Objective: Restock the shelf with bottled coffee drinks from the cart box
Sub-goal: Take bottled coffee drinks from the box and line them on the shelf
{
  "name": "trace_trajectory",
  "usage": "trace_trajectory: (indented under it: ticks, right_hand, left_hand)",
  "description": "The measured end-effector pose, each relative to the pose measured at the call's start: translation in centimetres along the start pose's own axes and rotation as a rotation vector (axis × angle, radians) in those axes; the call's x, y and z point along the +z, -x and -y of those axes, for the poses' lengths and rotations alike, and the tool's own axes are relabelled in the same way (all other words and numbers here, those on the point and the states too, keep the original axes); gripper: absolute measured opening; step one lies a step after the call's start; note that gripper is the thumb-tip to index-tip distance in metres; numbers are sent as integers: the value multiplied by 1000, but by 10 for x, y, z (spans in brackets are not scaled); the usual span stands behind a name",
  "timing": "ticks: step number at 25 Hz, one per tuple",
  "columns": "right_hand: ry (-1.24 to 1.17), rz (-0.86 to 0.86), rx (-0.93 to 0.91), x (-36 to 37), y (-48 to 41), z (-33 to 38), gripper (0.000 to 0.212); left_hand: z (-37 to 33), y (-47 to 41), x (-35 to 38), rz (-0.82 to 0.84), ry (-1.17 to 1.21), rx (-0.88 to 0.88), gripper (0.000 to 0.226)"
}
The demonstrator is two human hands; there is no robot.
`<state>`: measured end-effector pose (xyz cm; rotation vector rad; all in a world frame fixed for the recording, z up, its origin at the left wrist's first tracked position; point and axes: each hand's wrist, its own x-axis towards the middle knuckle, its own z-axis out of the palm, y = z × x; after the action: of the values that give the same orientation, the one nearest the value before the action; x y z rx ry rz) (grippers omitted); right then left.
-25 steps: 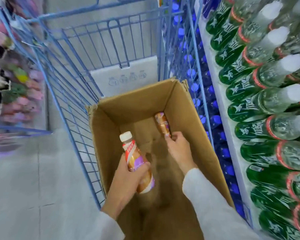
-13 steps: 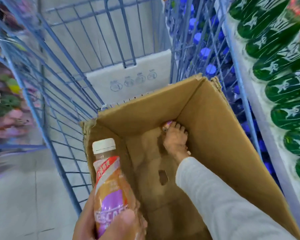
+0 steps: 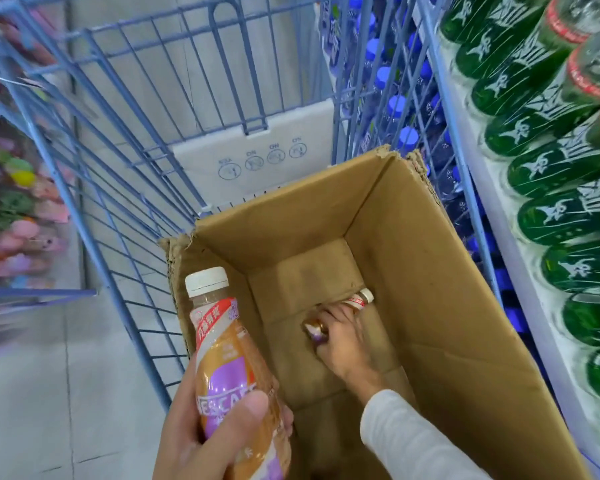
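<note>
My left hand grips a smooth plastic coffee bottle, white ribbed cap up, at lower centre. My right hand clasps a second bottle lying on the corrugated cardboard box floor, inside the blue wire cart. Glossy green bottles line the right shelf.

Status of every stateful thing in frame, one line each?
Left hand: closed around a coffee bottle.
Coffee bottle in left hand: capped, upright, held above the box edge.
Right hand: deep in the box, gripping the second bottle.
Second coffee bottle: capped, lying on the box floor.
Cardboard box: open-topped, otherwise empty as far as visible.
</note>
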<state>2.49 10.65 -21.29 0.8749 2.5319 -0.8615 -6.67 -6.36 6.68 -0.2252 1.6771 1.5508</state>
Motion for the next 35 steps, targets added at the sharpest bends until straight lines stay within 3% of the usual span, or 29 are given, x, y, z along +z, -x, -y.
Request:
trace_trajectory:
  ticks: [2,4,8,11,13,16,19,23,27,31,35]
  right_hand:
    - [-282,-233,270,8,12,6,46]
    - [-572,-363,601,6,9,20,58]
    - [-1030,-374,1087,0,-34,31,96]
    - [-1200,-306,1295,0,-61,33,107]
    - [-1223,-262,1275,1,-64,29,105]
    - [-1315,-254,1227,-13,-48,34,84]
    - [-1468,-189,1120,-52,9,58,71]
    - [-1581,-164,946,-110,108,96,55]
    - [-1663,-349,735,-177,221,122,43]
    - [-1697,-600,596,-232,339,120,53]
    - [-1819,-870,537,-247,463,86,49]
  left_hand:
    - [-1,-3,6,-28,79,-18,127]
    - [2,-4,7,-5,56,-39,128]
    - [1,-6,12,-28,79,-54,129]
    - [0,-5,15,-37,61,-58,134]
    - [6,-6,12,-64,31,-58,132]
    - [19,-11,8,-77,-14,-62,116]
    - [20,-10,6,-99,-22,-140,93]
    - [4,10,27,18,-130,-91,66]
    - [-24,63,55,137,-237,-9,33]
    - [-36,130,91,397,-278,57,49]
    - [-10,229,156,729,-325,94,41]
